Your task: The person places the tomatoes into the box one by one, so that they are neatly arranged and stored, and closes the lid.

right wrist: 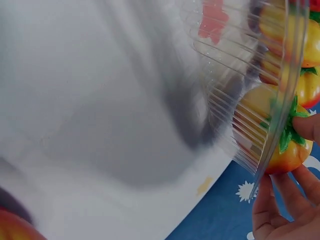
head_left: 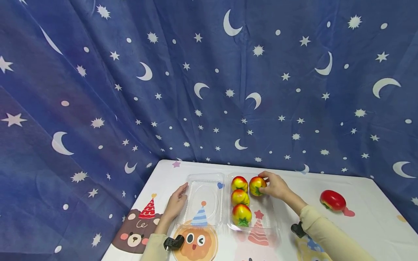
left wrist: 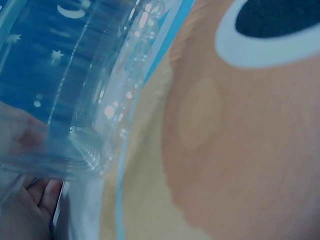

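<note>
My right hand (head_left: 273, 185) grips a red-and-yellow toy persimmon (head_left: 257, 186) with a green leafy top, at the far right of a clear plastic box (head_left: 264, 212). In the right wrist view its thumb (right wrist: 307, 127) presses by the green leaves, and the other fingers lie below the fruit. Three similar persimmons (head_left: 240, 197) stand in a column along the box's left side. My left hand (head_left: 176, 201) rests at the outer left edge of the box's opened clear lid (head_left: 204, 203), its fingers loosely bent. Through the plastic, part of that hand shows in the left wrist view.
Another red toy fruit (head_left: 332, 200) lies on the table (head_left: 300, 217) to the right of the box. A cartoon-printed cloth covers the table. Behind it hangs a blue curtain (head_left: 209, 90) with moons and stars.
</note>
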The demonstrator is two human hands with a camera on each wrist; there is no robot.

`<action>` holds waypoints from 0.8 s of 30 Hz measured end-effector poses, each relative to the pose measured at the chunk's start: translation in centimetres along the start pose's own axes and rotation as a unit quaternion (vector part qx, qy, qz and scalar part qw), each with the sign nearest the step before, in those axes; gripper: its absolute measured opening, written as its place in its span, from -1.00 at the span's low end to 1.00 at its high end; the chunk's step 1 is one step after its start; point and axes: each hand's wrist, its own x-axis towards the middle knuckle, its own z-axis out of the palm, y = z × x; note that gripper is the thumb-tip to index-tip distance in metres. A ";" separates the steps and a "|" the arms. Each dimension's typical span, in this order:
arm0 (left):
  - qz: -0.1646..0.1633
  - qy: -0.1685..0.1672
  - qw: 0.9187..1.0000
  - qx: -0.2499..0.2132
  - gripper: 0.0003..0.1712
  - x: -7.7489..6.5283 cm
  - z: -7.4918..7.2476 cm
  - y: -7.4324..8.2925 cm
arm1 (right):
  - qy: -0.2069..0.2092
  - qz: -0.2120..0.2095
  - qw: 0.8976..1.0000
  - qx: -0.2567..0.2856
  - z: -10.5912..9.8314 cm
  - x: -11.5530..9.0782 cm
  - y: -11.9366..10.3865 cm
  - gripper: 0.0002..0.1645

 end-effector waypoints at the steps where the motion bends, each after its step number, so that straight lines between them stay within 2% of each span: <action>1: 0.000 -0.001 1.000 0.001 -0.43 0.0 0.0 0.0 | 0.001 -0.002 1.000 -0.001 0.1 0.0 0.0 -0.43; 24: 0.001 0.003 1.000 0.006 -0.44 0.0 0.1 0.1 | 0.008 0.013 0.999 -0.033 0.6 0.0 -0.2 -0.39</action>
